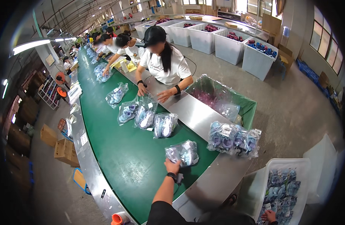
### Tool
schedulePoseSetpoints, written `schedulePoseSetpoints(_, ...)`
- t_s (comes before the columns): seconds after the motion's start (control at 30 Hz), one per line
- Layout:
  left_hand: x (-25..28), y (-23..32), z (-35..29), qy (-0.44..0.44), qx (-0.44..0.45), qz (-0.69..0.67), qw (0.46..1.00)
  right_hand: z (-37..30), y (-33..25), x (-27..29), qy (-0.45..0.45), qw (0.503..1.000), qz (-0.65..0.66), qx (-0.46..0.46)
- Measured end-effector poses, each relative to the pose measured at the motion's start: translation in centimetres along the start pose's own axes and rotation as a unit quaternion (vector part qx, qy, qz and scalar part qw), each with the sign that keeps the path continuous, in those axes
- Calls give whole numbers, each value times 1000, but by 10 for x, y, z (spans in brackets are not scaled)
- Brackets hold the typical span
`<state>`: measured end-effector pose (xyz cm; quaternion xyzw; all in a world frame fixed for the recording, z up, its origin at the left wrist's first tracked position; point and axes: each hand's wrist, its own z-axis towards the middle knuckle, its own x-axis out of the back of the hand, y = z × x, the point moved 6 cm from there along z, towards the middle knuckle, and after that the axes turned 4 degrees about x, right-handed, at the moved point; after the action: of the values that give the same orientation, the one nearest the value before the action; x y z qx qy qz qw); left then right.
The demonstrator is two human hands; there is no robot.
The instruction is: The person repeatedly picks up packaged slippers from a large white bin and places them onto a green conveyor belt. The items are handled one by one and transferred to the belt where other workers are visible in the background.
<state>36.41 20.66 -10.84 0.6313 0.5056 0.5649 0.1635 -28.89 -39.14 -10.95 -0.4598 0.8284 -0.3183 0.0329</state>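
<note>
A clear plastic bag of pale purple and blue shoes (182, 153) lies on the green conveyor belt (131, 165). My left hand (172, 165) is closed on its near left edge, with a dark band round the wrist. Lower right, my right hand (269, 216) is over a white bin (306, 176) packed with bagged shoes (281, 191). Its fingers look loosely apart, close to the bags, with no clear hold on any. Several bagged pairs, such as a bag of shoes (165, 125), lie farther up the belt. More bagged shoes (232, 138) rest in a row on the metal ledge.
Across the belt, a co-worker in a black cap (165, 62) handles bagged shoes; other people work farther along. A green-lined container (249, 112) stands beyond the ledge. White bins (260, 63) of shoes line the back. Cardboard boxes (65, 151) and an orange cup-like object (120, 218) are left.
</note>
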Motion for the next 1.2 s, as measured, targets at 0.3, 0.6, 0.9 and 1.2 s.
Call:
schedulePoseSetpoints(0.3, 7, -10, -168, -64, -116, -187, 974, -11, -4, -15, 15, 1000, -20, 16)
schedulePoseSetpoints(0.6, -27, 22, -195, -174, -132, -115, 969, 6, -44, -32, -4, 1000, -11, 20)
schedulePoseSetpoints(0.9, -64, 77, -259, -381, 66, -252, 887, -21, -178, -99, -61, 979, -28, 194)
schedulePoseSetpoints(1.2, -88, 138, -379, -550, -1, -209, 809, -63, -236, -198, -295, 928, -21, 225)
